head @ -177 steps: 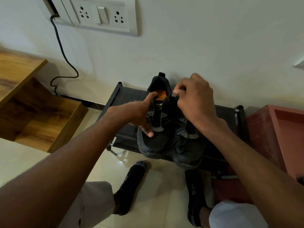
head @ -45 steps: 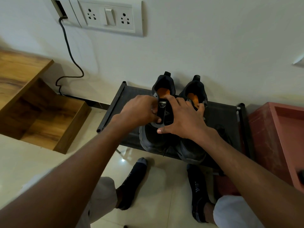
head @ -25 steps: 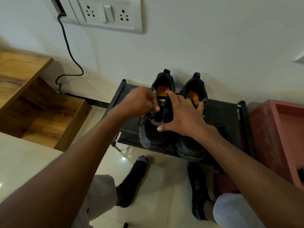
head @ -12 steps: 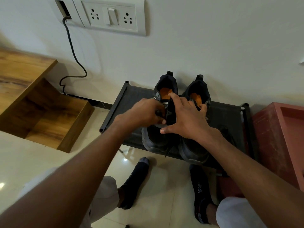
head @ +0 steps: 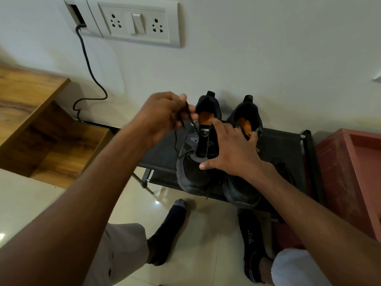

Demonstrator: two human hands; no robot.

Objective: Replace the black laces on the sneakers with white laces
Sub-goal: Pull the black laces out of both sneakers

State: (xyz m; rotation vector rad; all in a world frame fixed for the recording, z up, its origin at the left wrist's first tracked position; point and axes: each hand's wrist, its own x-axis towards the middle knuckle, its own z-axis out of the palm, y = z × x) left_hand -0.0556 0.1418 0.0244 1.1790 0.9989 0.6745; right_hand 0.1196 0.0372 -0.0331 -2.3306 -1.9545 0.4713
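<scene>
Two black sneakers with orange insoles stand side by side on a low black rack [head: 284,147], toes toward me. My left hand [head: 162,116] is raised up and left of the left sneaker [head: 193,172] and pinches its black lace [head: 181,118], which trails down to the shoe's left eyelets. My right hand [head: 228,149] lies spread over both shoes with straight fingers, pressing the left sneaker's tongue and reaching onto the right sneaker [head: 245,195]. No white lace is visible.
A white wall with a socket plate [head: 136,21] and a black cable [head: 90,75] stands behind the rack. A wooden step unit [head: 41,129] is on the left, a red box [head: 350,172] on the right. My socked feet [head: 169,230] rest on the tiled floor.
My left hand has lifted up and to the left, drawing the black lace out of the left sneaker. My right hand stays spread over the shoes.
</scene>
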